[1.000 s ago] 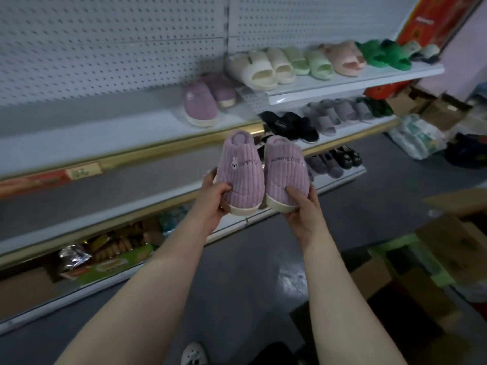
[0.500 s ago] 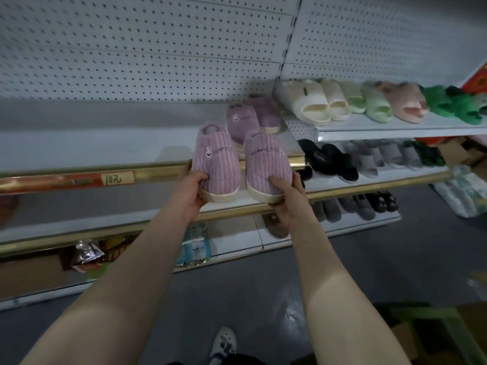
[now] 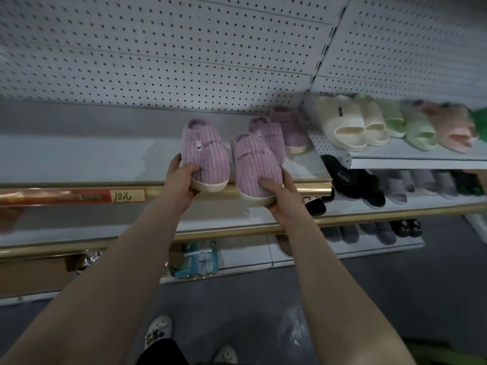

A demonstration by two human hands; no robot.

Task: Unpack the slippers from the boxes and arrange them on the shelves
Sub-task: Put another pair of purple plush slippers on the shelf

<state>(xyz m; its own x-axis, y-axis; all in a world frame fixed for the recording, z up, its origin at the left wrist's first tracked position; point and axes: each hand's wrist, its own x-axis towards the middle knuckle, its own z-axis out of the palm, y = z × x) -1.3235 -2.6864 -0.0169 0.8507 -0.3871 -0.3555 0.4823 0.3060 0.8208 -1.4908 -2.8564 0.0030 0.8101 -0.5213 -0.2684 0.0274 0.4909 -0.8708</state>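
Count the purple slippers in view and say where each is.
4. The left hand holds one purple slipper, the right hand another, over the shelf's front edge; two stand side by side farther back. None seems hidden.

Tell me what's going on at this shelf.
A person is stocking slippers. The left hand grips one purple slipper by its toe and the right hand grips its mate, both at the front edge of the white shelf. A matching purple pair sits just behind. Neither slipper is released yet.
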